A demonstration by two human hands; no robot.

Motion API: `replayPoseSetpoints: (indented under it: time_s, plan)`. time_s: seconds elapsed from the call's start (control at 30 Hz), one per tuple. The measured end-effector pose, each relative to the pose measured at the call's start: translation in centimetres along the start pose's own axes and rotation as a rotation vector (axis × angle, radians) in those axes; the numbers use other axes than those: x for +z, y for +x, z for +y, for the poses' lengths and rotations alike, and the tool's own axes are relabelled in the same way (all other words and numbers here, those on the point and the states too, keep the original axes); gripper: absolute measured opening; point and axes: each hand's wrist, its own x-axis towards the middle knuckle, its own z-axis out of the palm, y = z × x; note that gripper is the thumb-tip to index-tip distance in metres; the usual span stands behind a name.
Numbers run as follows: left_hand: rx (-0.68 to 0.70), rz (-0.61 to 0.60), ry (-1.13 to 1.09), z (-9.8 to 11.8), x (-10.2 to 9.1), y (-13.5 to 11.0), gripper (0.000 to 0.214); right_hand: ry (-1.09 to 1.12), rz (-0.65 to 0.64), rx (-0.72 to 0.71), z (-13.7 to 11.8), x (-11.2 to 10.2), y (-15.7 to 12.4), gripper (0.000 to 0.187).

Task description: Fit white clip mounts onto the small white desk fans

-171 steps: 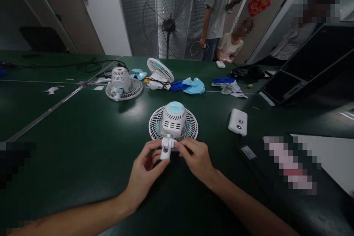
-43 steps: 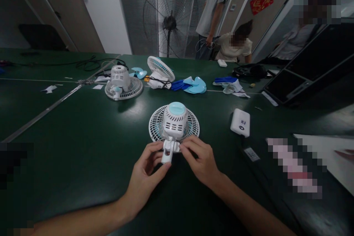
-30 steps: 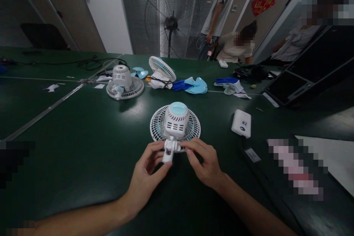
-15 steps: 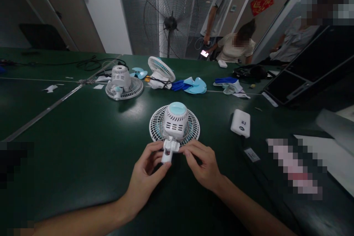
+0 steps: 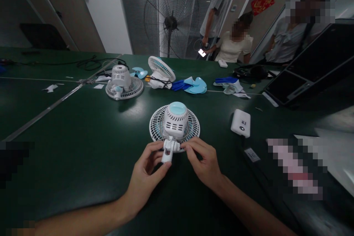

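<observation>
A white fan head (image 5: 175,121) with a light-blue cap lies grille-down on the green table, its motor housing facing up. From its near side a white pivot bracket (image 5: 167,155) points toward me. My left hand (image 5: 146,173) is closed around this bracket, thumb on the near end and fingers behind it. At the right end of the bracket's joint, my right hand (image 5: 203,160) has thumb and forefinger pinched together. Whatever lies between those fingertips is too small or hidden to make out.
Farther back on the table (image 5: 83,125) are a second fan head (image 5: 121,79), a tilted small fan (image 5: 160,72), light-blue fan blades (image 5: 197,85) and gloves (image 5: 228,83). To the right are a white power bank (image 5: 240,122) and a black case (image 5: 301,70). Several people are beyond the table.
My right hand's fingertips have shifted slightly at the joint's right end. My left hand and the fan head stay in place. At the back, people have moved a little.
</observation>
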Motion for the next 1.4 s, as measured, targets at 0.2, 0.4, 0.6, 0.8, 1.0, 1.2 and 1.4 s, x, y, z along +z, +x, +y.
replayPoseSetpoints:
  time_s: [0.2,0.4,0.6,0.8,1.0,1.2,1.4]
  plan:
    - [0.005,0.006,-0.011,-0.18,0.01,0.13,0.037,0.047,0.001,-0.005,-0.04,0.15,-0.03,0.026]
    - [-0.002,0.01,-0.003,0.01,0.03,0.11,0.039,0.039,-0.029,0.013,0.04,0.15,-0.28,0.025]
    - [0.004,0.019,0.006,-0.06,-0.05,0.04,0.038,0.034,-0.001,0.042,0.16,0.11,-0.09,0.026]
    - [0.007,0.008,0.001,-0.44,-0.16,-0.04,0.04,0.032,-0.02,0.053,0.19,0.1,-0.25,0.026]
    - [0.014,0.006,-0.004,-0.07,-0.01,0.15,0.04,0.075,-0.069,0.005,-0.13,0.07,-0.31,0.025]
    - [0.019,0.009,-0.003,-0.11,0.02,0.19,0.039,0.104,-0.032,-0.009,-0.12,-0.04,-0.3,0.029]
    - [-0.022,0.0,-0.007,-0.33,0.05,-0.01,0.044,0.074,-0.025,0.071,-0.12,0.01,-0.14,0.029]
